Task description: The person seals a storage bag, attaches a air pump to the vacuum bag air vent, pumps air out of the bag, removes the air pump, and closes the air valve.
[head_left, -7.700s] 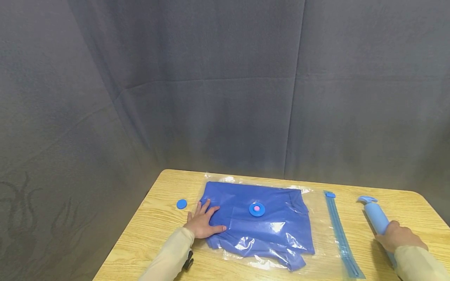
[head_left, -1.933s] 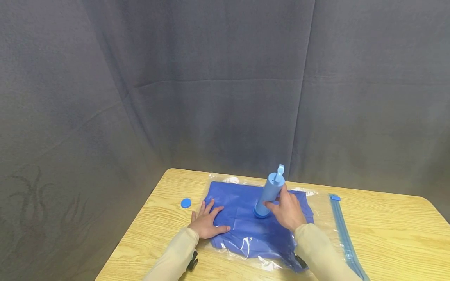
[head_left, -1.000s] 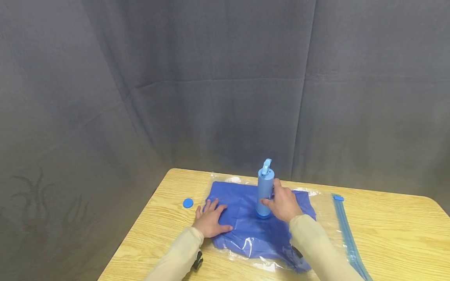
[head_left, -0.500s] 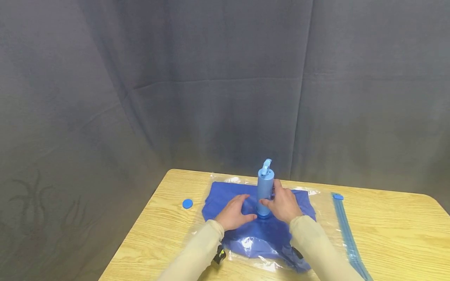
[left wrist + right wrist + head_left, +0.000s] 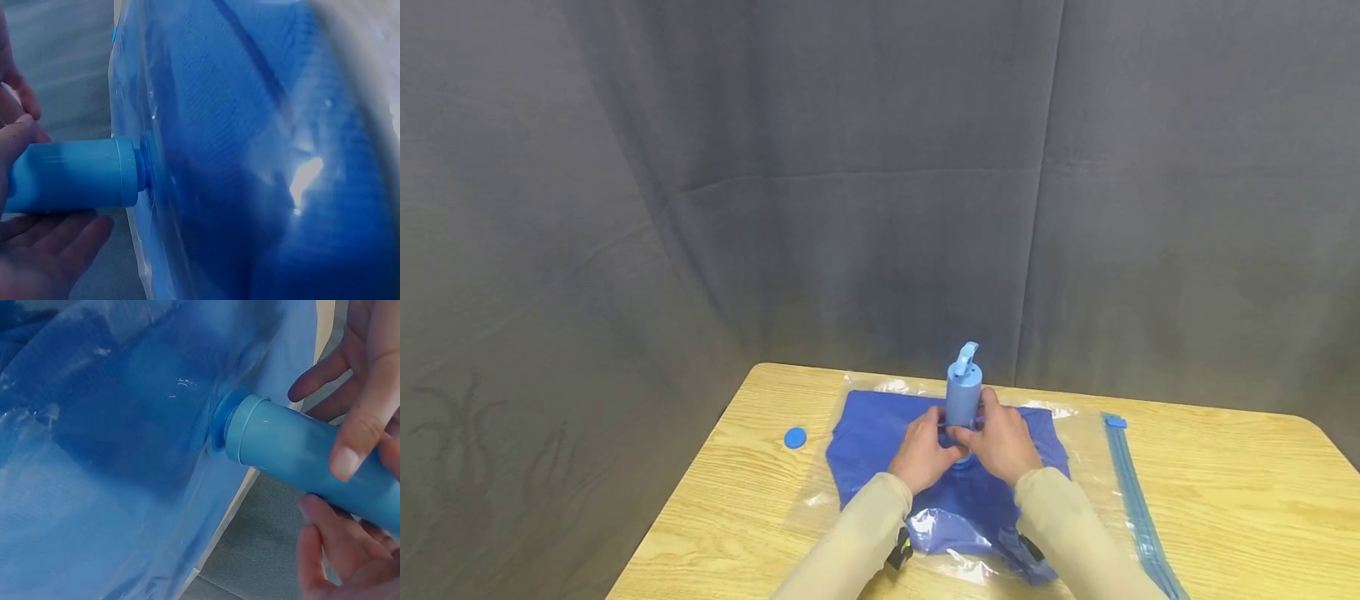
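Observation:
A light blue hand pump (image 5: 962, 400) stands upright with its mouth against the round blue valve (image 5: 226, 422) of a clear vacuum storage bag (image 5: 812, 500). Folded blue fabric (image 5: 872, 425) lies inside the bag. My right hand (image 5: 1006, 442) holds the pump's barrel from the right. From the left, my left hand (image 5: 925, 454) wraps the lower barrel, its thumb across the front. In the left wrist view, fingers of the left hand (image 5: 50, 256) lie along the barrel. The pump's handle is at the top, pushed in, and neither hand touches it.
A round blue cap (image 5: 795, 437) lies on the wooden table (image 5: 737, 467) left of the bag. The bag's zip strip with its blue slider (image 5: 1116, 422) runs down the right side. A grey curtain (image 5: 865, 250) hangs behind the table.
The right hand has brought the pump from the table's right side onto the valve and straightened it. My left hand has left the bag's left side and come onto the pump.

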A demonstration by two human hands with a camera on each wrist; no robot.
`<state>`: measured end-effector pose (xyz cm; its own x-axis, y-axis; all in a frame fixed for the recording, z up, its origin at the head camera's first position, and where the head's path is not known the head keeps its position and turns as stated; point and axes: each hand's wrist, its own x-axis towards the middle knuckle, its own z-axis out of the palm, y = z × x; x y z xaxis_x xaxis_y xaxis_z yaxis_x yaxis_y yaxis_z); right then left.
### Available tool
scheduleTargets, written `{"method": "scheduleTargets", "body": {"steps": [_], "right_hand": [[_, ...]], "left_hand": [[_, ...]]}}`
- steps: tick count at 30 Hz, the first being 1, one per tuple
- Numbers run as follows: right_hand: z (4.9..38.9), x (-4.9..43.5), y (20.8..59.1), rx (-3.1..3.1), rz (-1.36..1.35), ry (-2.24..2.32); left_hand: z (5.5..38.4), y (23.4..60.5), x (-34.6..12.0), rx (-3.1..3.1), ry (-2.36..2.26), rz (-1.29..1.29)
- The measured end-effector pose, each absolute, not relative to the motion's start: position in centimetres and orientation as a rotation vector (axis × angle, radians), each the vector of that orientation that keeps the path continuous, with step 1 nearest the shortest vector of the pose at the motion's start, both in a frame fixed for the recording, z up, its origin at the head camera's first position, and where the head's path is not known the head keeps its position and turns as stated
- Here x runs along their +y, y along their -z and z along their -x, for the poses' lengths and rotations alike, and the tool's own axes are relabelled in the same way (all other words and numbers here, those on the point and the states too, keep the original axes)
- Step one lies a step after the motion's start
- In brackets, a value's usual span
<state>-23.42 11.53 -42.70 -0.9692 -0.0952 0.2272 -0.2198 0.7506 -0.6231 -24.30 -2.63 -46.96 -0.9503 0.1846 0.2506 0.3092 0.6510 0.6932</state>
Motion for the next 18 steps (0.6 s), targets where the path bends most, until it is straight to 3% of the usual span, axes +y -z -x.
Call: {"method": "scheduleTargets", "body": {"steps": [18], "right_hand": [[23.5, 12.8, 43.3, -2.704, -0.357, -1.276]], "left_hand": [[24.9, 47.3, -2.1, -2.659, 1.152, 0.409]]}}
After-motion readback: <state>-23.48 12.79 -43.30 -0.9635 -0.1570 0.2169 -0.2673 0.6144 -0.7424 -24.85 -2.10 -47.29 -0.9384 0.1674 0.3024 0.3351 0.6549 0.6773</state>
